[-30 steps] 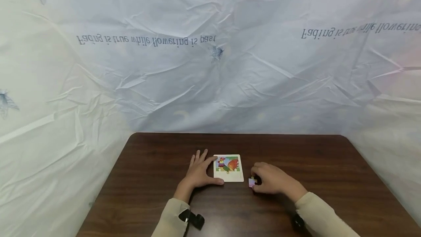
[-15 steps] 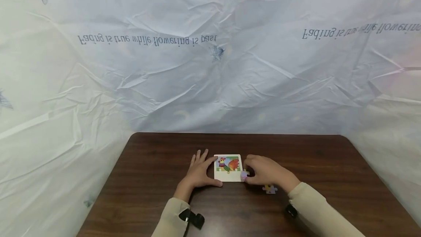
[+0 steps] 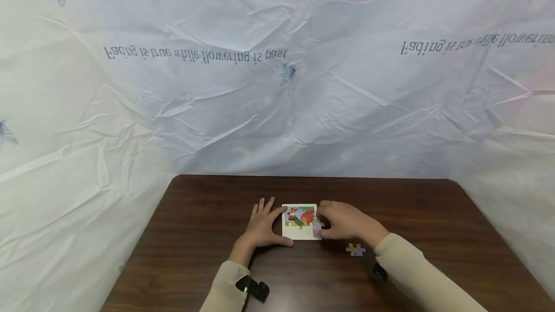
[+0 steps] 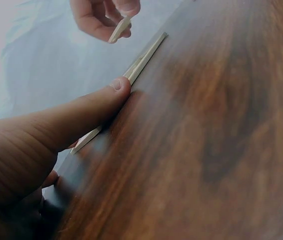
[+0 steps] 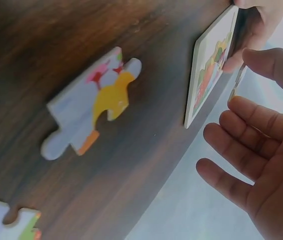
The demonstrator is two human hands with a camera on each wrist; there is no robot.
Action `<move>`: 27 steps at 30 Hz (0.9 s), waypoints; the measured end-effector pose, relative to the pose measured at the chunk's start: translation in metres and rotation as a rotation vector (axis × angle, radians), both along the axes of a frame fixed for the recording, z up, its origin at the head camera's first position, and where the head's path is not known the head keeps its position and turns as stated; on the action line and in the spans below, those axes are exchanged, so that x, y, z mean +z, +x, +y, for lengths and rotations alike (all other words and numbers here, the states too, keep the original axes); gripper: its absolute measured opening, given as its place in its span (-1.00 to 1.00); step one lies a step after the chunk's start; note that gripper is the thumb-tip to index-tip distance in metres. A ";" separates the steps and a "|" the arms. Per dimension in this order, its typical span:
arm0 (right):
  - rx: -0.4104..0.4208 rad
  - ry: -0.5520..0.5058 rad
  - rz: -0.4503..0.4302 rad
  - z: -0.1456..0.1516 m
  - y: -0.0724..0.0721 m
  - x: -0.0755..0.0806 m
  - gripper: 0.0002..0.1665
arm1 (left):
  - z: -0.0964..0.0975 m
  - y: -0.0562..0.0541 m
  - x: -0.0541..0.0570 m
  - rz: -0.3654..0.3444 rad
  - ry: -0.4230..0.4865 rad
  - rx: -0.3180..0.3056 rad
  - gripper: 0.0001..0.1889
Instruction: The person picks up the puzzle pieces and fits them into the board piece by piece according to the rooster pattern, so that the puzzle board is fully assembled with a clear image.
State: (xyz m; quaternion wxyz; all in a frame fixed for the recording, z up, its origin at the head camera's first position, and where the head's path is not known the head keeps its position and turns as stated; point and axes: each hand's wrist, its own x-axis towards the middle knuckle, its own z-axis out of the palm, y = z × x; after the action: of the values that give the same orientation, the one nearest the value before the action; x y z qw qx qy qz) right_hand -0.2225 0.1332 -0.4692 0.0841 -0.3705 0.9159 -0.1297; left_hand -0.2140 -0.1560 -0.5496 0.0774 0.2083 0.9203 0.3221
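Observation:
My right hand [image 3: 347, 223] pinches a lilac jigsaw piece [image 3: 318, 227] between thumb and forefinger, at the right side of a white-framed puzzle board [image 3: 299, 235]. In the left wrist view that piece [image 4: 119, 31] is tilted and raised above the board. A colourful rooster picture [image 3: 299, 215] fills the board's far part; its near part is plain white. My left hand [image 3: 262, 227] rests at the board's left side, fingers spread, forefinger at the far corner. Its thumb [image 4: 109, 95] lies straight against the near edge.
A loose yellow and lilac jigsaw piece [image 3: 355, 250] lies on the brown table [image 3: 303, 278], near the right wrist. Another loose piece [image 5: 11, 220] shows at the right wrist view's lower left corner. A pale printed cloth [image 3: 277, 110] hangs behind the table.
My right hand has carried the jigsaw piece leftward from beside the board to over its right edge. The loose piece on the table has come into sight. My left hand has stayed put.

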 end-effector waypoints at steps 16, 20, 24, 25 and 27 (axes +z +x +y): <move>0.062 -0.007 -0.018 -0.039 -0.012 -0.010 -0.69 | -0.001 0.004 0.001 -0.037 -0.017 0.022 0.13; 0.081 -0.015 -0.023 -0.046 -0.014 -0.012 -0.73 | 0.000 0.004 0.002 -0.033 -0.016 0.022 0.13; 0.080 -0.025 -0.035 -0.049 -0.015 -0.011 -0.70 | 0.001 0.005 0.003 -0.032 -0.016 0.018 0.13; 0.075 -0.025 -0.036 -0.049 -0.015 -0.011 -0.68 | 0.001 0.005 0.003 -0.032 -0.016 0.016 0.13; 0.069 -0.030 -0.033 -0.051 -0.016 -0.011 -0.67 | 0.001 0.005 0.003 -0.029 -0.018 0.015 0.13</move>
State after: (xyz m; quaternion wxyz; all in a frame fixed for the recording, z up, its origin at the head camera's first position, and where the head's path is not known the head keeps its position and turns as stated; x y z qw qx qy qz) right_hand -0.2382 0.0826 -0.4801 0.0980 -0.4009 0.8990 -0.1467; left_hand -0.2093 -0.1545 -0.5462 0.0904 0.1961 0.9234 0.3174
